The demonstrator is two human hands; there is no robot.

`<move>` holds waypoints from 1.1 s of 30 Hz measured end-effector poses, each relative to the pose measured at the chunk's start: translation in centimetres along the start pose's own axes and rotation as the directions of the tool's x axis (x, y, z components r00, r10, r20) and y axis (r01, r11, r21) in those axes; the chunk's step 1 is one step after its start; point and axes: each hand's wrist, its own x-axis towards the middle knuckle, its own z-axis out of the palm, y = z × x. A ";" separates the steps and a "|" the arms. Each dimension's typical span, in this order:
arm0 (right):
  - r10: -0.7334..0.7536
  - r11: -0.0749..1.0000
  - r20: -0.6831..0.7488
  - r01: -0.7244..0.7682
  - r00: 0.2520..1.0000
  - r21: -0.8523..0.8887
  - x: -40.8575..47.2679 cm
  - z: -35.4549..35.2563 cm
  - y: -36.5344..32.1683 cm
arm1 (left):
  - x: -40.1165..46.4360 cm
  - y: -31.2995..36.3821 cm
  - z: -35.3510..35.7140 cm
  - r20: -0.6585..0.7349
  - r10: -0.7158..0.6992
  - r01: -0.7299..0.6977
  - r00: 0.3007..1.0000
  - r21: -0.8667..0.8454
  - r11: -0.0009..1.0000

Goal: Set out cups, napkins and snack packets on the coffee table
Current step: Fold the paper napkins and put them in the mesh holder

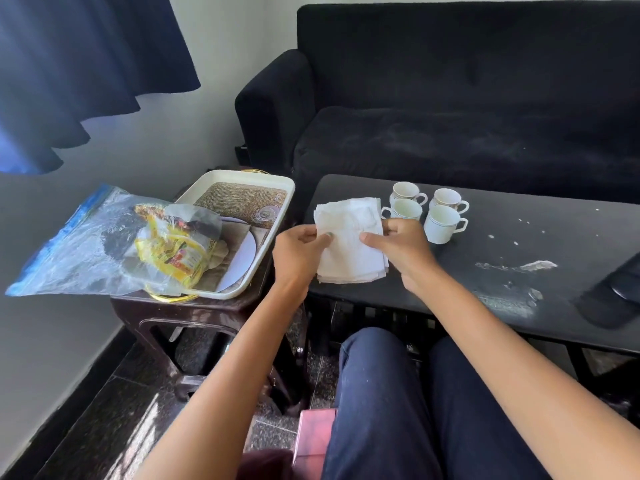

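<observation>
Left hand [299, 251] and right hand [398, 245] both pinching the napkins [349, 244], held over the coffee table [519, 306] at nine o'clock of the cups [427, 211]. Best peeled singly, laid flat.

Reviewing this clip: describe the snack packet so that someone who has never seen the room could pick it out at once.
Start at the black sofa, then look left of the dark coffee table to the small brown side table carrying a cream tray. A clear plastic bag with a blue edge lies across the tray's near-left corner; the snack packet is inside it, the only bright yellow thing with red print.
</observation>
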 end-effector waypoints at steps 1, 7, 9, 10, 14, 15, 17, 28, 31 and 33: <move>-0.005 1.000 -0.016 0.005 1.000 -0.006 -0.1 -0.6 0.0 | -0.2 0.1 0.2 0.004 -0.018 0.018 1.000 -0.021 1.000; -0.030 0.996 -0.107 0.020 0.994 -0.088 -0.9 -4.7 -0.1 | -1.6 1.0 3.0 0.062 -0.005 0.004 0.998 0.020 1.000; -0.050 0.993 -0.125 0.037 0.991 -0.108 -0.8 -6.4 -0.1 | -2.1 1.5 4.6 0.072 0.023 -0.026 0.997 0.044 0.999; -0.057 0.992 -0.127 0.041 0.990 -0.120 -0.8 -7.2 -0.1 | -2.3 1.8 5.4 0.079 0.033 -0.037 0.996 0.052 0.998; -0.055 0.991 -0.138 0.038 0.989 -0.126 -0.4 -11.5 0.1 | -3.2 3.2 9.7 0.146 0.081 -0.092 0.986 0.073 0.993; -0.046 0.992 -0.143 0.028 0.989 -0.127 -0.2 -12.6 0.2 | -3.3 3.6 10.6 0.158 0.092 -0.106 0.983 0.081 0.991; -0.039 0.993 -0.158 0.020 0.987 -0.115 0.0 -15.6 0.6 | -3.7 4.3 13.3 0.199 0.110 -0.130 0.974 0.094 0.987; 0.122 0.992 -0.377 -0.096 0.918 0.086 -1.1 -32.1 6.4 | -7.0 5.4 30.0 0.482 0.142 -0.290 0.864 0.248 0.924; 0.135 0.989 -0.442 -0.093 0.887 0.115 -1.4 -35.5 7.8 | -7.6 5.3 34.1 0.524 0.152 -0.321 0.838 0.249 0.914; 0.126 0.991 -0.482 -0.084 0.867 0.107 -1.2 -37.4 8.4 | -7.8 5.5 36.7 0.541 0.169 -0.348 0.824 0.249 0.904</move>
